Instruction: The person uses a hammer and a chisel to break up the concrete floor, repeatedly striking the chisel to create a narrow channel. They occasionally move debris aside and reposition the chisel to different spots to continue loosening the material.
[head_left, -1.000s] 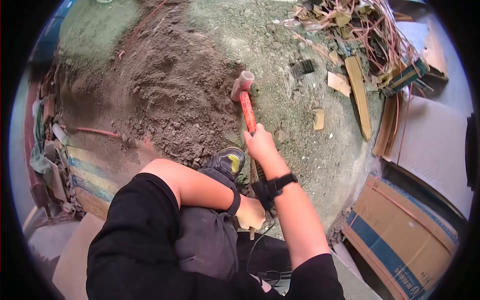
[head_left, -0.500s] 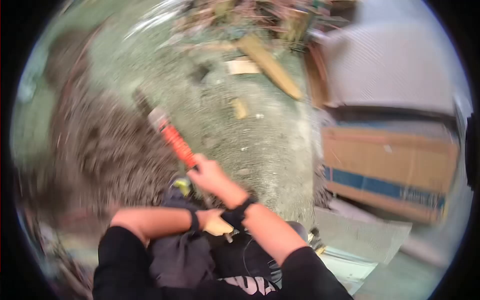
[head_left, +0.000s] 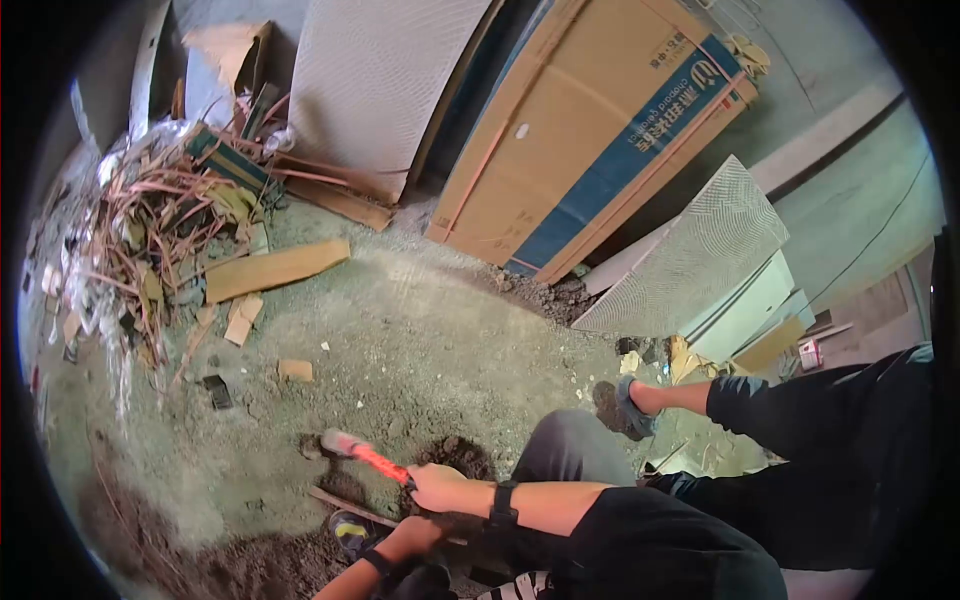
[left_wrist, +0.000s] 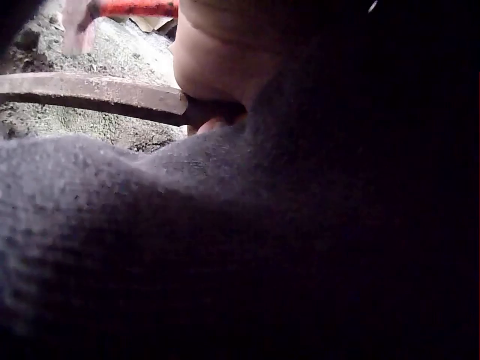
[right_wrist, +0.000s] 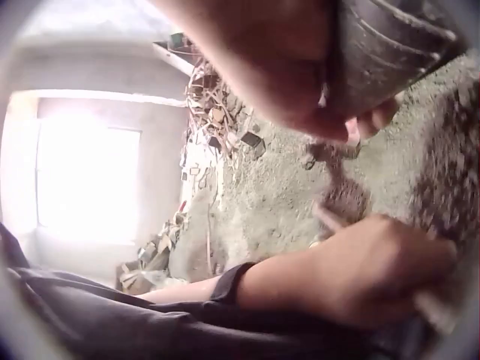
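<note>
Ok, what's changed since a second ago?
The head view swung right, onto the cardboard box. The hammer came round with it, its head now low over the ground. Unchanged: right hand grips the hammer, left hand holds the metal bar.

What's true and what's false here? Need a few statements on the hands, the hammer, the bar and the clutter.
1. The right hand grips the hammer by its red handle. True.
2. The left hand holds nothing. False: it holds the metal bar.
3. The hammer's head rests on the cardboard box. False: it is low over the dirt floor, and the box stands well away at the back.
4. A wooden plank lies on the ground beside the debris pile. True.
</note>
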